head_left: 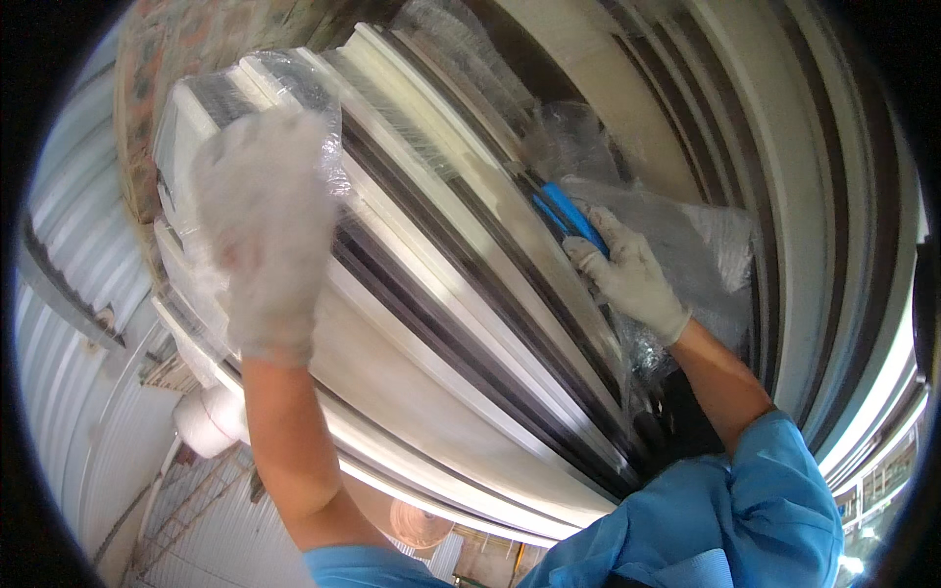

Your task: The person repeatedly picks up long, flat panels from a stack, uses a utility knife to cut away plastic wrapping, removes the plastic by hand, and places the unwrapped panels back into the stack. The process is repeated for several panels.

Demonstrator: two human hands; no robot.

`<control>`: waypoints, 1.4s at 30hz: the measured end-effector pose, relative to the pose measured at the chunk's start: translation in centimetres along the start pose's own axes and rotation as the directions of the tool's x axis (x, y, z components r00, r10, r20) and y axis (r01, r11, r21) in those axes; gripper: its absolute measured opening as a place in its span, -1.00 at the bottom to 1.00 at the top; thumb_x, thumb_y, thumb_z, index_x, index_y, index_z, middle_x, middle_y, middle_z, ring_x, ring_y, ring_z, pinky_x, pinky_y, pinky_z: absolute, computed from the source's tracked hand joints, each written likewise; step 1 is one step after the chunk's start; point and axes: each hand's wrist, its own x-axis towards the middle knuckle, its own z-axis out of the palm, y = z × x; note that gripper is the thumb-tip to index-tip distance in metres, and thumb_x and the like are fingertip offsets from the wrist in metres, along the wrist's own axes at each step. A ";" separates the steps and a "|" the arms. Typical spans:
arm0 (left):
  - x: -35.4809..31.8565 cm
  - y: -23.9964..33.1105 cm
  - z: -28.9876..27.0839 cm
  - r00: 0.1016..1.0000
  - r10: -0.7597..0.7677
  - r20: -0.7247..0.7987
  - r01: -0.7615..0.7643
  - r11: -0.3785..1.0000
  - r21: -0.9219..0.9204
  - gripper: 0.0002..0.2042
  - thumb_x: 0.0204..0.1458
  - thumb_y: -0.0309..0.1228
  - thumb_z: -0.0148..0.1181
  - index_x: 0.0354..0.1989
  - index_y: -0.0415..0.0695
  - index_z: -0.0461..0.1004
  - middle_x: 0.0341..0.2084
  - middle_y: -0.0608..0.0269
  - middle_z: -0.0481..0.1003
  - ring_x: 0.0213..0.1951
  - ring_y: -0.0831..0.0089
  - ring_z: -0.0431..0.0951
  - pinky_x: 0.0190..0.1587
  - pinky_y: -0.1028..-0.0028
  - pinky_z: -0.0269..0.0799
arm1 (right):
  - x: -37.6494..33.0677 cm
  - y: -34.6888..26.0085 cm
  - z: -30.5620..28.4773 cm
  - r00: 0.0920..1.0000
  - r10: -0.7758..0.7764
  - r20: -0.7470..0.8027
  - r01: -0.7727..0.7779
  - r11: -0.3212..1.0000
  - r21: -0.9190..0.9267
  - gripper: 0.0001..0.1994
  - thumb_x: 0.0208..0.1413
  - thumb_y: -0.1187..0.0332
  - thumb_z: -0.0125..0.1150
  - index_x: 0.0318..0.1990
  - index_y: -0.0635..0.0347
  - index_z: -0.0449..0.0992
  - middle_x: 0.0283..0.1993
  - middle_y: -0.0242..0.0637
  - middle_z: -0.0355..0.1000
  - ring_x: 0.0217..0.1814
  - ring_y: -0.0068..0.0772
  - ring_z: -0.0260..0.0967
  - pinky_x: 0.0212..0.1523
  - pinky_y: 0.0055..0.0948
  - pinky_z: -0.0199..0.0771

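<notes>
Overhead, blue tool (pixel 569 218) in right hand (pixel 627 279), left hand (pixel 260 225) on plastic wrap (pixel 314 88)
</notes>
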 end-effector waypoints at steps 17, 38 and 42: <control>-35.3 24.6 3.9 0.397 -0.874 0.279 0.737 0.123 -0.664 -0.42 0.20 -0.13 0.11 0.30 -0.25 0.26 0.35 -0.24 0.07 0.37 -0.15 0.10 0.34 -0.04 0.06 | -2.9 1.2 -1.4 0.994 -0.059 -0.097 0.064 0.997 0.048 -0.49 0.30 0.01 0.15 0.14 0.31 0.41 -0.31 -0.28 0.44 -0.33 -0.49 0.36 -0.21 -0.47 0.40; -51.6 44.4 6.0 0.196 -0.919 0.341 0.925 0.058 -0.376 -0.31 0.26 0.24 -0.25 0.36 -0.03 0.21 0.31 -0.29 0.13 0.31 -0.27 0.12 0.26 -0.27 -0.04 | -16.4 -1.7 6.7 0.950 -0.309 0.043 0.305 0.949 0.076 -0.57 0.32 0.39 0.07 0.31 0.19 0.24 -0.34 -0.44 0.35 -0.47 -0.69 0.26 -0.49 -0.61 0.33; -53.0 44.4 5.7 0.321 -0.921 0.222 0.904 0.229 -0.361 -0.34 0.25 0.09 -0.05 0.36 -0.15 0.18 0.26 -0.30 0.21 0.27 -0.23 0.19 0.23 -0.19 0.10 | -25.4 1.5 10.1 0.921 -0.250 0.301 0.245 0.968 0.053 -0.47 0.31 0.28 0.14 0.37 0.16 0.19 -0.34 -0.43 0.36 -0.46 -0.65 0.32 -0.45 -0.56 0.41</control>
